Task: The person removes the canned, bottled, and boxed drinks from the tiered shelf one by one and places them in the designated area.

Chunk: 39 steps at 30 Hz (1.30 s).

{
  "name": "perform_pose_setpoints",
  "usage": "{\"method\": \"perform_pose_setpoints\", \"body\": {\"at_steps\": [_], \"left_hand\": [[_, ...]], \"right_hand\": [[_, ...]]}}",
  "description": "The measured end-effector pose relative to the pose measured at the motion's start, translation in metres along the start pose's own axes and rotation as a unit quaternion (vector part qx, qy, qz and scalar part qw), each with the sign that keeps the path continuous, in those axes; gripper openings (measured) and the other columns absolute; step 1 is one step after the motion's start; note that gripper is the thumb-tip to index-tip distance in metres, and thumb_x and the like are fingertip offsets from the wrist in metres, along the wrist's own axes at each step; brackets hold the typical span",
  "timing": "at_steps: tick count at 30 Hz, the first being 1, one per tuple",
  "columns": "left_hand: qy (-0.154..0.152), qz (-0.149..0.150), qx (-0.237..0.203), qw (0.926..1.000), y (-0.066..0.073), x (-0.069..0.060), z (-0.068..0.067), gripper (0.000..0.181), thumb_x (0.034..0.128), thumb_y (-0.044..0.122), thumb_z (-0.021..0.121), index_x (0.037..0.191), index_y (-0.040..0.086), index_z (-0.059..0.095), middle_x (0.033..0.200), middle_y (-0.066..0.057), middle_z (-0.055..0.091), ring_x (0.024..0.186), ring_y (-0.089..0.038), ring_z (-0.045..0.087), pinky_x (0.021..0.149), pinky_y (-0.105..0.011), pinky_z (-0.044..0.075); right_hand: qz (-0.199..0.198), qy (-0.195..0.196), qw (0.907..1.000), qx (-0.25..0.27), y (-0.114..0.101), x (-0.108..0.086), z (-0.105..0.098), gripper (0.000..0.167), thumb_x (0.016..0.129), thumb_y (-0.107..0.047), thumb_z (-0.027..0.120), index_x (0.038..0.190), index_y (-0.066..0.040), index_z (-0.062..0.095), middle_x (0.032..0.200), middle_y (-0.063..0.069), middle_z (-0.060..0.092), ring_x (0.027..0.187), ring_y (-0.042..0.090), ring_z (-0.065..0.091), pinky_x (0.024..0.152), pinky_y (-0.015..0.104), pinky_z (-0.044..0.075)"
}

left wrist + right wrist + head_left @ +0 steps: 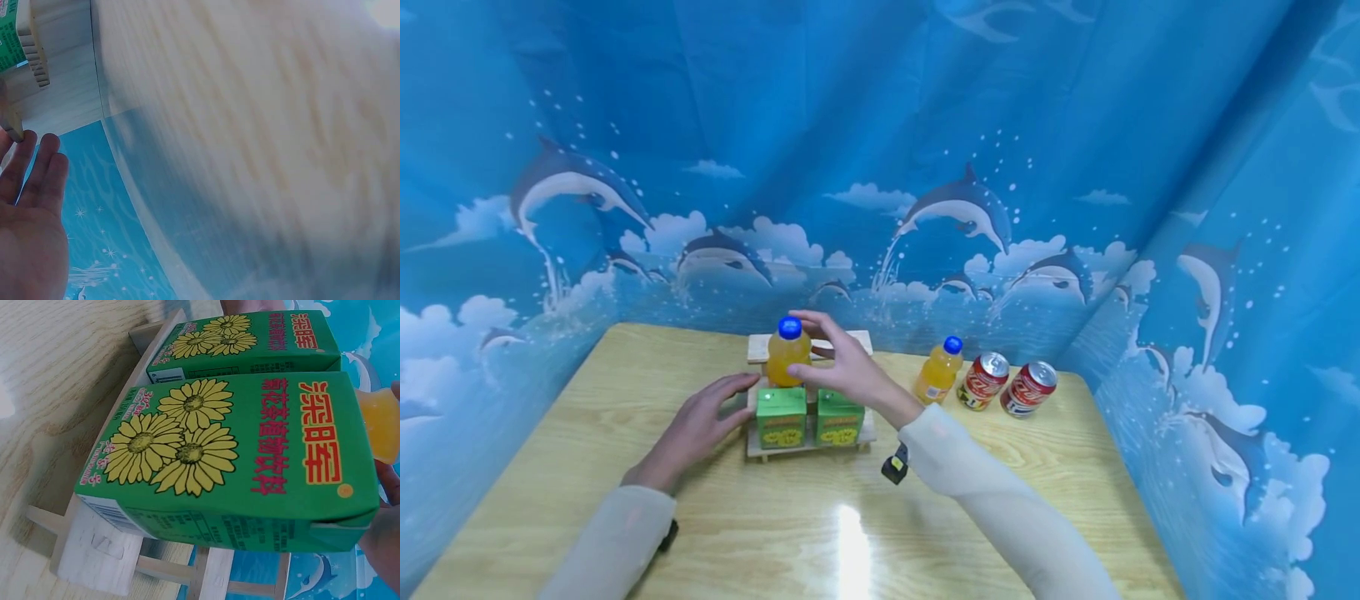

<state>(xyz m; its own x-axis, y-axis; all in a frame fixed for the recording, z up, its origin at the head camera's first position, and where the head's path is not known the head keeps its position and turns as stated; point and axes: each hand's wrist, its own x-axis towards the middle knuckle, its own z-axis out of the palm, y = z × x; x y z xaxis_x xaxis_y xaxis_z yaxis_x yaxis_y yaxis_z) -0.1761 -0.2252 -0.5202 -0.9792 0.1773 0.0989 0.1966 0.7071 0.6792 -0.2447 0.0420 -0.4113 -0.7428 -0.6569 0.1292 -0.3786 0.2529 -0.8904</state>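
My right hand [850, 367] grips a bottle of orange drink [782, 358] with a blue cap, thumb on its near side and fingers round the back. The bottle is upright at the upper tier of a small wooden rack [811, 451]; whether its base rests there is hidden. Two green drink cartons [781, 419] [231, 456] with yellow flowers stand side by side on the lower tier. At the rack's left side is my left hand [703, 425], its fingers fairly straight in the left wrist view and fingertips [28, 139] touching a wooden edge.
A second orange drink bottle [938, 373] stands on the wooden table [760, 525] right of the rack. Beside it are two red cans [982, 382] [1028, 389]. A blue dolphin-print curtain [865, 150] borders the table's back and sides.
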Motion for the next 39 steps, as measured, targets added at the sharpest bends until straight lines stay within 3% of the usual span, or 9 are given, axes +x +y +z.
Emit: {"method": "perform_pose_setpoints", "body": {"at_steps": [13,39], "left_hand": [[0.002,-0.002,-0.009,1.0,0.0008,-0.0005,0.0022,0.061,0.1053,0.016,0.074,0.162,0.014,0.052,0.166,-0.018,0.051,0.151,-0.047,0.05,0.122,-0.071,0.044],[0.004,0.003,-0.001,1.0,0.0012,0.0001,0.001,0.06,0.1052,0.015,0.074,0.161,0.012,0.052,0.165,-0.019,0.052,0.15,-0.048,0.051,0.121,-0.071,0.045]], "right_hand": [[0.02,-0.017,0.9995,-0.017,0.0041,0.0042,0.0053,0.071,0.105,-0.019,0.075,0.166,-0.019,0.039,0.158,0.012,0.057,0.149,0.035,0.055,0.124,0.049,0.052],[-0.006,-0.016,0.9996,-0.024,0.0039,0.0058,0.0066,0.065,0.106,-0.013,0.072,0.163,-0.018,0.042,0.154,0.011,0.059,0.144,0.029,0.059,0.119,0.045,0.057]]}}
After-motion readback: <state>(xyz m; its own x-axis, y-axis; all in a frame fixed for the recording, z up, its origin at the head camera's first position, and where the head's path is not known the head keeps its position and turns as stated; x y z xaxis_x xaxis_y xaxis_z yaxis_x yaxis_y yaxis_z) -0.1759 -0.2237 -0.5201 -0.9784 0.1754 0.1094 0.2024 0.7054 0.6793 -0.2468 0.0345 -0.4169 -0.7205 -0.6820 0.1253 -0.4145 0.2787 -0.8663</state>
